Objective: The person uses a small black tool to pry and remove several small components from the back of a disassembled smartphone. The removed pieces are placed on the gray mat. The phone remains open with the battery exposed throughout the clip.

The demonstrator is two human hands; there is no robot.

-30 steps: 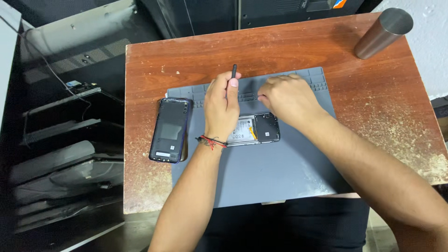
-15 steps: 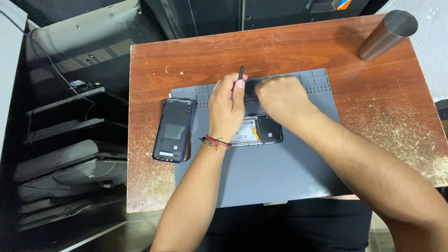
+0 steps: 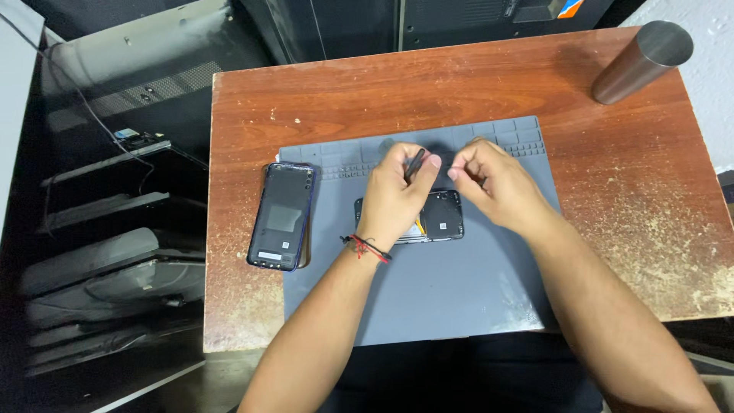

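My left hand (image 3: 394, 195) grips a thin black tool (image 3: 414, 164), a small screwdriver or pick, tilted over an opened phone (image 3: 443, 216). The phone lies on a grey work mat (image 3: 451, 291) and is partly hidden under my hands. My right hand (image 3: 489, 183) hovers just right of the tool with thumb and forefinger pinched together; whether something tiny is between them I cannot tell. A red and black string bracelet (image 3: 367, 246) circles my left wrist.
A dark phone back cover (image 3: 281, 216) lies at the mat's left edge on the worn wooden table (image 3: 627, 176). A grey metal cylinder (image 3: 641, 61) stands at the far right corner. Dark shelves with equipment (image 3: 99, 252) sit left of the table.
Both hands have lifted slightly and come together over the phone. The tool now points down between them instead of sticking up past the mat's far edge.
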